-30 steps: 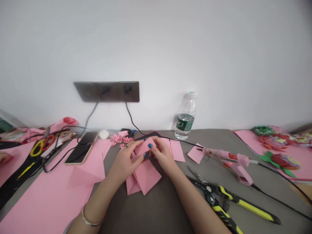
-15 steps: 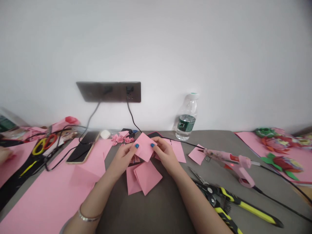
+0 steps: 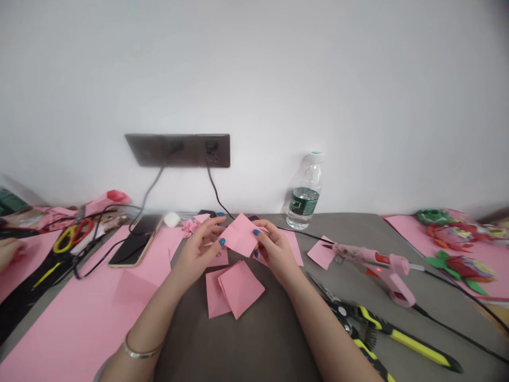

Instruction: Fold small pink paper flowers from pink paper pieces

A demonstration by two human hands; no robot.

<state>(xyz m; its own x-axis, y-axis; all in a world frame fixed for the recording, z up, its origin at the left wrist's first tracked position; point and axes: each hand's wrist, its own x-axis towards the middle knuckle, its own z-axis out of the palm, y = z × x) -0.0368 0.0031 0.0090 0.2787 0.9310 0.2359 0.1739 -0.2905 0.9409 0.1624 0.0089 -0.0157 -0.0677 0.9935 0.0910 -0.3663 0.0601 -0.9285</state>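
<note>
Both my hands hold one small pink paper square (image 3: 240, 235) just above the grey table (image 3: 254, 339). My left hand (image 3: 196, 252) pinches its left edge with thumb and fingers. At the square's right edge, my right hand (image 3: 276, 249) pinches with the thumb on top. Under the hands lie two or three more pink squares (image 3: 234, 289), overlapping on the table. Other pink squares (image 3: 320, 252) lie beyond my right hand.
A pink glue gun (image 3: 377, 265) with a black cord and yellow-handled pliers (image 3: 369, 329) lie at right. A water bottle (image 3: 304, 193) stands by the wall. A phone (image 3: 133, 241), scissors (image 3: 71, 233) and large pink sheets (image 3: 79, 318) are at left. Another person's hand (image 3: 10, 249) shows at far left.
My hands have lifted one pink square off the pile and raised it, tilting it. The squares beneath now lie uncovered on the table.
</note>
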